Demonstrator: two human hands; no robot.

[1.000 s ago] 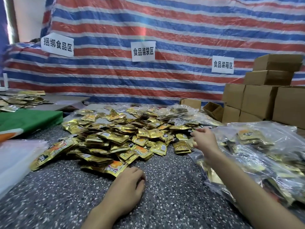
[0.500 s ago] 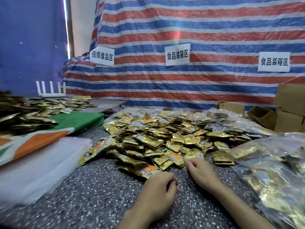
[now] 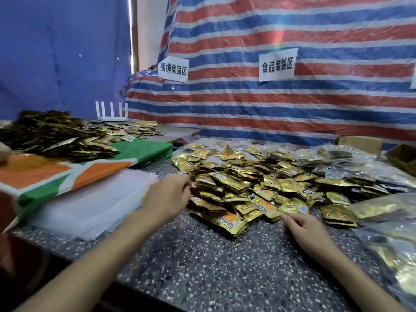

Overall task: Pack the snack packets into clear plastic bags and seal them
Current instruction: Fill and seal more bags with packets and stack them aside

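A big heap of gold snack packets [image 3: 258,185] lies on the speckled table [image 3: 213,262]. To its left sits a stack of empty clear plastic bags [image 3: 90,206]. My left hand [image 3: 167,194] hovers between that stack and the heap, its fingertips at the heap's left edge. I see nothing held in it, and its fingers are partly hidden behind the back of the hand. My right hand [image 3: 304,229] rests on the table at the heap's front edge, fingers loosely curled, one fingertip near a packet. Filled clear bags [image 3: 396,248] lie at the right.
A green and orange cloth [image 3: 45,174] covers the left table and carries another pile of packets [image 3: 56,136]. A white router [image 3: 111,113] stands behind it. Open cardboard boxes [image 3: 403,156] sit at the far right. A striped tarpaulin [image 3: 292,109] closes off the back.
The view has swung left. My left hand lifted off the table and moved left and forward to the heap's left edge. My right hand stayed at the heap's front edge.
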